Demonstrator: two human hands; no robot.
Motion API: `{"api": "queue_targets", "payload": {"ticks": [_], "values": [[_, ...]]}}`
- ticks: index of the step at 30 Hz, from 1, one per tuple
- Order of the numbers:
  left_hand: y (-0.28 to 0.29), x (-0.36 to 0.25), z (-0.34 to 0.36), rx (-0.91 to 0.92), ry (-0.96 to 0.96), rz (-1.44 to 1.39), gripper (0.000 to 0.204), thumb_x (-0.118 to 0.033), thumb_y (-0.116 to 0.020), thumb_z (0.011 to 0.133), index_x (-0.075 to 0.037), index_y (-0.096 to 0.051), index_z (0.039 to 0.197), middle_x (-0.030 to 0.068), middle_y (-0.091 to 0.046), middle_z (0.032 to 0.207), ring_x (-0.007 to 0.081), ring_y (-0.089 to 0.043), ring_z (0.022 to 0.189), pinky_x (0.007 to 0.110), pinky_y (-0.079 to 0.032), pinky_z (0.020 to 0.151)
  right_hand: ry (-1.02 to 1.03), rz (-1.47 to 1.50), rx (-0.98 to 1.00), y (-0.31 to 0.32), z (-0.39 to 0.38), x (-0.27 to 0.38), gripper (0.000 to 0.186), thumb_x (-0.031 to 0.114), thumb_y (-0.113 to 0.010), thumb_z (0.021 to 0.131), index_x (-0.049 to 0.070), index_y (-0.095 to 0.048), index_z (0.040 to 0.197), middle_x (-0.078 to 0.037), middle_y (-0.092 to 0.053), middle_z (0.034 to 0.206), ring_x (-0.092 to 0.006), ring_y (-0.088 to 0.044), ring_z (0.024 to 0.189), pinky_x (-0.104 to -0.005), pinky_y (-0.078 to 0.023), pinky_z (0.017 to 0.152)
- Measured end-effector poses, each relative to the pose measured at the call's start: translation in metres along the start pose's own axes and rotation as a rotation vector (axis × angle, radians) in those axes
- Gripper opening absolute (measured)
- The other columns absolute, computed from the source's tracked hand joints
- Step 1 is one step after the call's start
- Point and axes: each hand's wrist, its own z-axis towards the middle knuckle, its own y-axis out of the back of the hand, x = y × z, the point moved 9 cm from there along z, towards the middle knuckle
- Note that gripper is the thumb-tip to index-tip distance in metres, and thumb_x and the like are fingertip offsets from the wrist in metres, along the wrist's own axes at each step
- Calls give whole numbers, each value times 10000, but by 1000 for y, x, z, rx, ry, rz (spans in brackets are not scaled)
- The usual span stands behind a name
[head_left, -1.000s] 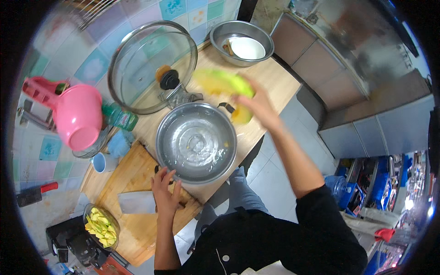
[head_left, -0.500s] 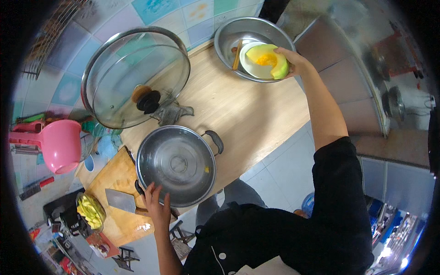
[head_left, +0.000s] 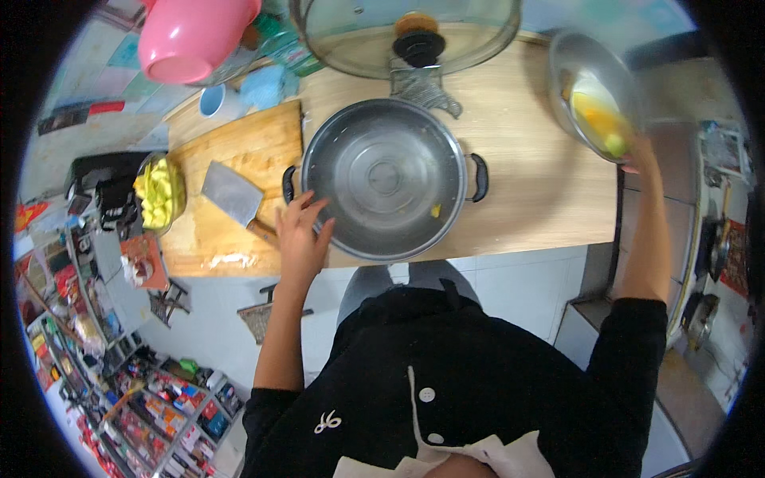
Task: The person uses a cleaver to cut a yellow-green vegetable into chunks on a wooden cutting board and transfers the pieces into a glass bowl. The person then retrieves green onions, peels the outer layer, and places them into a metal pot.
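A wide grey two-handled pan [head_left: 384, 178] stands on the table with a small yellow scrap inside. My left hand [head_left: 301, 235] is at its near left rim, fingers apart, just below the black side handle; it grips nothing. At the far right, my right hand [head_left: 644, 153] is at the edge of a steel bowl [head_left: 563, 103]. Its blurred fingers are against a piece of pumpkin [head_left: 599, 119] with yellow flesh and green rind, and appear closed on it. The pumpkin is in the bowl over a white dish, partly hidden by blur.
A cleaver [head_left: 231, 193] lies on the wooden cutting board [head_left: 271, 143] left of the pan. Beyond the board's left edge is a container of cut yellow-green pieces [head_left: 159, 193]. A glass lid [head_left: 351, 48] leans behind the pan, near a pink dipper [head_left: 195, 36] and a blue cup [head_left: 213, 101].
My view has swung, so the table sits level and the bowl appears farther right. The right hand and pumpkin are still together at the bowl. My left hand stays by the pan's left rim.
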Motion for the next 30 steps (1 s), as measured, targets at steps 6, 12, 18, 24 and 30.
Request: {"api": "queue_targets", "payload": {"ticks": [6,12,18,24,30], "values": [[5,-36,32,82,-46,7,334,-119,-660,733,-90,-602,1061,115,-514,1197,283,-495,1111,522,-209,1040,-99,-203,51,-12,18,30,470,295,-714,653,23,-628,1027,-184,-639,988,-297,-656,773,-415,-541,645],[-3,-208,102,66,-617,-112,273,-130,-621,778,-99,-592,1048,95,-544,1127,268,-506,1082,534,-208,1046,152,-633,-431,58,-16,65,442,260,-638,698,85,-582,1100,-155,-651,982,-319,-642,879,-420,-517,733],[-109,-405,176,151,-1065,70,242,-74,-550,806,-113,-635,1029,68,-619,1007,216,-542,1019,484,-247,1051,362,-252,-731,140,-92,27,446,267,-643,711,63,-584,1104,-191,-649,934,-327,-636,859,-413,-499,738],[-247,-448,236,271,-1428,945,138,-58,-570,758,-149,-673,779,14,-634,796,195,-578,890,448,-257,1062,192,590,-574,114,-134,-73,428,106,-611,743,-75,-546,1125,-117,-628,940,-148,-599,787,-260,-482,691],[-262,-456,241,503,-1460,497,93,-123,-602,766,-130,-675,824,47,-641,827,212,-597,879,395,-336,1025,90,947,-521,81,-163,-127,427,40,-583,732,-88,-528,1135,-134,-619,974,-159,-602,814,-262,-478,724]]}}
